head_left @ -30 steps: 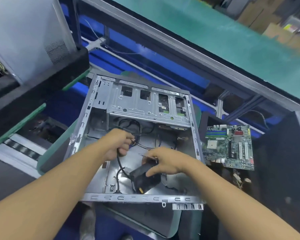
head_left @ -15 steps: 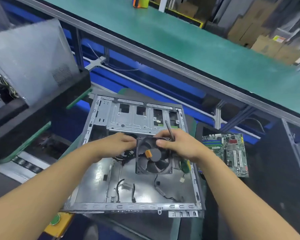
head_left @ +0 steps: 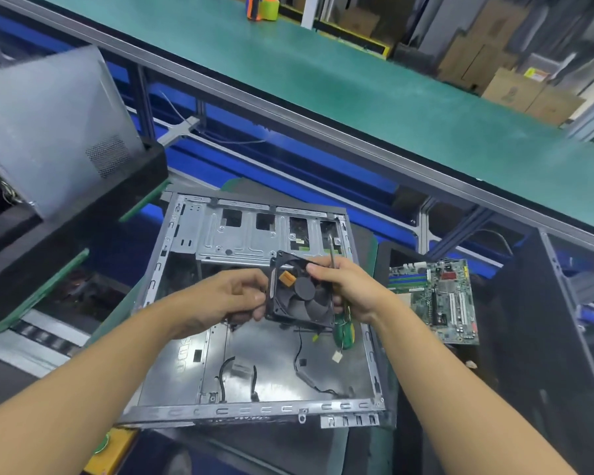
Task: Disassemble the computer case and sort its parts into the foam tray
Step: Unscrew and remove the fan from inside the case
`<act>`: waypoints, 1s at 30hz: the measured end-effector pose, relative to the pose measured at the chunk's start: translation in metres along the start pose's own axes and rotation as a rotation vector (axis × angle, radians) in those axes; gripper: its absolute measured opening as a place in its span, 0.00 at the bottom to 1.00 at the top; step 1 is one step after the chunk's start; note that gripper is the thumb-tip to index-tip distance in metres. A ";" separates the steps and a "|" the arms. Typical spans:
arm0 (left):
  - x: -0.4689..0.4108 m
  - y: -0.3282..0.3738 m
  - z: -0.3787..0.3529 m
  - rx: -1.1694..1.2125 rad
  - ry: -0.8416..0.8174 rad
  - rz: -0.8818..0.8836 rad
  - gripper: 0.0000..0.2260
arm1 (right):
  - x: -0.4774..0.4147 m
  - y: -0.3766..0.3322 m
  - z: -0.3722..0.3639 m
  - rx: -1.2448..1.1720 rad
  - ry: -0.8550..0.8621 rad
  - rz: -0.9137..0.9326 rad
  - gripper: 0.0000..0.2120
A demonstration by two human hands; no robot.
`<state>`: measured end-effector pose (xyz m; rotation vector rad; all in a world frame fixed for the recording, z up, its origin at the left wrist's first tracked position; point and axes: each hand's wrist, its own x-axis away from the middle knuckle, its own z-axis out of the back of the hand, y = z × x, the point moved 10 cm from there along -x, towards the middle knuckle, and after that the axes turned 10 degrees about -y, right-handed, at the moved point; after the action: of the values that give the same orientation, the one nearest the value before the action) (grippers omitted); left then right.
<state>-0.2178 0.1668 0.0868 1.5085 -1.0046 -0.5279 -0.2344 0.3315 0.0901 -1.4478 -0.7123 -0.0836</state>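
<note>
The open grey computer case lies flat in front of me, its drive cage at the far side. Above its middle I hold a black case fan with an orange tag. My left hand pinches the fan's left edge. My right hand grips its right edge together with a green-handled screwdriver, whose shaft sticks up past my fingers. The fan's thin cable hangs down into the case. A green motherboard lies on the black foam tray to the right.
A black foam block carrying a grey metal panel stands at the left. A green conveyor bench runs across the back, with a blue frame below it. Loose cables lie on the case floor.
Both hands have lifted the fan out of the case bottom and turned it upright. The left hand let go of the black cable and now holds the fan's edge.
</note>
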 end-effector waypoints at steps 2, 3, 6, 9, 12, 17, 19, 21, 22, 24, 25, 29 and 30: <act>0.000 0.002 0.004 -0.046 0.048 -0.026 0.09 | 0.000 0.006 -0.001 -0.040 0.006 -0.013 0.02; 0.000 0.005 0.007 -0.124 0.087 -0.038 0.12 | 0.000 0.008 -0.001 -0.062 0.008 -0.022 0.02; 0.003 0.013 0.018 -0.338 0.243 -0.078 0.12 | -0.002 0.013 -0.002 -0.149 0.007 -0.016 0.03; 0.009 0.019 0.027 -0.474 0.399 -0.128 0.12 | -0.005 0.017 -0.004 -0.208 0.006 -0.026 0.16; 0.014 0.023 0.029 -0.549 0.507 -0.186 0.14 | -0.008 0.026 -0.005 -0.287 -0.004 -0.078 0.11; 0.017 0.030 0.028 -0.634 0.559 -0.254 0.15 | -0.005 0.033 -0.001 -0.278 -0.070 -0.123 0.04; 0.017 0.031 0.026 -0.734 0.550 -0.244 0.13 | -0.001 0.033 0.001 -0.223 -0.075 -0.138 0.05; 0.010 0.023 0.025 -0.728 0.467 -0.179 0.11 | 0.001 0.031 0.005 -0.206 -0.054 -0.111 0.06; 0.005 0.017 0.021 -0.689 0.382 -0.135 0.11 | 0.002 0.030 0.006 -0.200 -0.036 -0.091 0.06; -0.005 0.006 0.008 -0.555 0.179 -0.073 0.11 | 0.003 0.027 0.009 -0.189 -0.016 -0.052 0.07; -0.009 0.001 0.003 -0.475 0.110 -0.056 0.10 | 0.004 0.026 0.009 -0.180 -0.018 -0.041 0.07; -0.014 -0.016 0.001 -0.273 0.022 0.017 0.15 | 0.010 0.022 0.005 -0.119 -0.046 -0.028 0.05; -0.015 -0.016 -0.001 -0.251 0.017 0.009 0.15 | 0.011 0.022 0.004 -0.110 -0.044 -0.035 0.07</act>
<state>-0.2198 0.1791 0.0684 1.2827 -0.8960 -0.6098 -0.2173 0.3428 0.0761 -1.5466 -0.7787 -0.1197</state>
